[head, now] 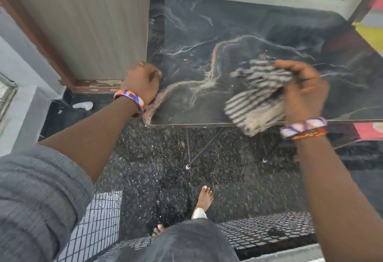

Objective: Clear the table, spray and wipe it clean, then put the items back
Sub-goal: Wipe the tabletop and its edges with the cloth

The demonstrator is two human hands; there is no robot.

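Big dark table (259, 40) first: flat top with pale wavy lines like stone, shiny, set on thin metal legs. Looks hard and slick, so a rag should slide across it easily. Probably light on those skinny legs, so likely to shift or wobble if pushed hard. Best to hold it steady at an edge or corner while wiping. Nothing standing on the part in view, so clearing seems done and wiping seems the step in hand. A few tiny pale specks near the middle of the top.

Next, the striped cloth (259, 93): black and white, crumpled, one end hanging past the near edge of the table. Blurry, so hard to tell if it touches the top. Soft, floppy and very light. No way to break it. Easy to drop if held by only a corner. Best bunched up in the palm, or pressed flat under the whole hand, so more of it rubs the top.

Then the right hand (304, 91): fingers curled, gripping the far top end of the cloth, over the near right part of the table.

Last, the left hand (143, 83): fingers curled in tight, fist resting at the near left corner of the table. Cannot tell if anything small is inside it; looks like nothing.
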